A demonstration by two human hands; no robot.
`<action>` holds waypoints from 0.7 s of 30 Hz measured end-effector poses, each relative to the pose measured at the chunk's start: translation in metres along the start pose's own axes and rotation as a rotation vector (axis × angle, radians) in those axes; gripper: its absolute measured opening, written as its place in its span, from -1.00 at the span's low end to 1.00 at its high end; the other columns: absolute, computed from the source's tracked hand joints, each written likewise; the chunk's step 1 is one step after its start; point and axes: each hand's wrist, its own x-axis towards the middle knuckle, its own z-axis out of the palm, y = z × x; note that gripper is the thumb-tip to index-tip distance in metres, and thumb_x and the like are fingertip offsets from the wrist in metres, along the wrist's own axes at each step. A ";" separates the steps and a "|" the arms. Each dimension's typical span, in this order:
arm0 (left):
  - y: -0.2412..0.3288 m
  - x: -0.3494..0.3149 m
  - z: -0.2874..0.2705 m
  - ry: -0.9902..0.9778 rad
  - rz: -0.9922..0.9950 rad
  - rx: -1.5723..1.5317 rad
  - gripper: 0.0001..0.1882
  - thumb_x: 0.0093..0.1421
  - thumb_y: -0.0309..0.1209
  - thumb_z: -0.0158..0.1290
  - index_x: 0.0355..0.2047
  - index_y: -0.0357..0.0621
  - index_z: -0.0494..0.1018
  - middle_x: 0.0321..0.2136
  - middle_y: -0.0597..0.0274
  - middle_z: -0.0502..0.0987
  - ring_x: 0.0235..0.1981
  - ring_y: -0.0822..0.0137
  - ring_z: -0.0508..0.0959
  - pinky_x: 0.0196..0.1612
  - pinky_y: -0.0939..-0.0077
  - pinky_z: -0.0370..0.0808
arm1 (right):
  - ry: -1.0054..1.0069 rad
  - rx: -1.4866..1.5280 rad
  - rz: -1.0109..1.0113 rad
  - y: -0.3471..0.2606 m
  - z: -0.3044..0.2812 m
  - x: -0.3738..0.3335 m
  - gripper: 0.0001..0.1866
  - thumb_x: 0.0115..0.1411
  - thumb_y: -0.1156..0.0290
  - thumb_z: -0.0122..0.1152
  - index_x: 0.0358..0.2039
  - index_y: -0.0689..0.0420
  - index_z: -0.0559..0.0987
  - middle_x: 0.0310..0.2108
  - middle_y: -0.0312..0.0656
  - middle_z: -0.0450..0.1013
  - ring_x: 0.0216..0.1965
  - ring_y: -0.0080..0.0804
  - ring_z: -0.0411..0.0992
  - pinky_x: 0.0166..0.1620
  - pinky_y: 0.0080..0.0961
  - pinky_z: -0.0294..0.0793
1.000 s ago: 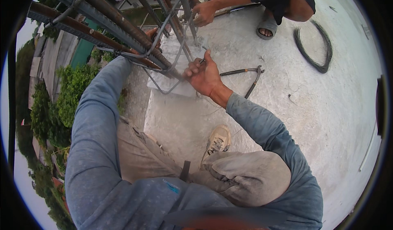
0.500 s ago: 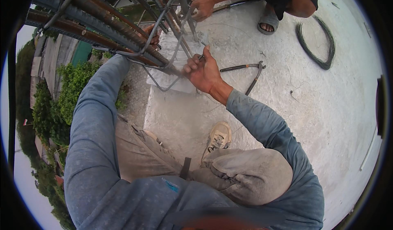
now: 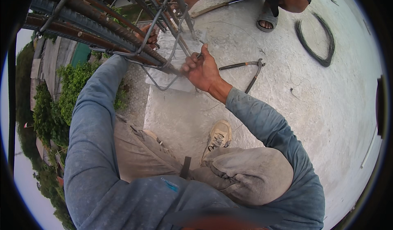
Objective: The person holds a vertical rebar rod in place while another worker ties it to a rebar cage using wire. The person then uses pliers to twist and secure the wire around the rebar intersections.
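A cage of ribbed, partly rusty rebar (image 3: 94, 23), with thin steel stirrups (image 3: 148, 35) around it, rises at the upper left. My right hand (image 3: 201, 71) is closed just right of the cage's lower end, thumb up, on a thin grey metal rod (image 3: 200, 55). Only a short piece of that rod shows; whether it belongs to a stirrup is unclear. Behind the bars, my left hand (image 3: 150, 37) curls its fingers at the cage's far side. The bars partly cover it, and what it grips is hidden.
Pincers (image 3: 253, 69) lie spread on the pale concrete slab (image 3: 327, 119), right of my right hand. Farther right is a coil of dark tie wire (image 3: 314, 46). A co-worker's hand (image 3: 190, 0) reaches to the cage's far side. Left of the slab edge are green bushes (image 3: 75, 84) below.
The co-worker's hand and arm have shifted slightly up and left. My right hand stays closed in nearly the same place, and my left hand remains behind the bars.
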 end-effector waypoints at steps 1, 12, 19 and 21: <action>0.000 0.000 0.000 0.002 0.003 0.003 -0.48 0.51 0.01 -0.15 -0.55 -0.01 0.27 -0.77 0.35 0.18 -0.70 0.46 0.14 -0.68 0.55 0.10 | -0.012 -0.002 -0.002 0.000 0.000 0.000 -0.33 0.46 -0.31 -0.28 -0.54 0.03 0.21 -0.56 -0.26 0.12 -0.44 -0.27 0.17 -0.10 -0.18 0.31; -0.003 -0.001 -0.003 0.084 0.051 0.126 -0.50 0.54 -0.03 -0.25 -0.53 0.02 0.25 -0.75 0.39 0.18 -0.70 0.48 0.16 -0.64 0.59 0.12 | 0.010 -0.001 -0.016 0.003 -0.007 0.006 -0.31 0.44 -0.34 -0.30 -0.53 0.03 0.23 -0.63 -0.27 0.13 -0.52 -0.24 0.22 -0.19 -0.15 0.35; -0.002 0.009 -0.021 0.138 -0.018 0.045 -0.46 0.52 0.03 -0.26 -0.56 0.03 0.33 -0.80 0.28 0.27 -0.72 0.35 0.30 -0.73 0.50 0.23 | -0.037 0.046 0.034 0.000 -0.006 0.005 -0.31 0.42 -0.35 -0.26 -0.54 0.03 0.23 -0.64 -0.28 0.12 -0.50 -0.22 0.22 -0.17 -0.14 0.35; -0.004 0.013 -0.030 0.098 -0.035 0.015 -0.44 0.51 0.07 -0.26 -0.56 0.02 0.33 -0.79 0.27 0.28 -0.73 0.32 0.31 -0.73 0.46 0.25 | 0.003 0.034 0.036 0.000 -0.005 0.004 -0.31 0.42 -0.35 -0.25 -0.55 0.03 0.23 -0.64 -0.28 0.11 -0.51 -0.21 0.22 -0.18 -0.15 0.35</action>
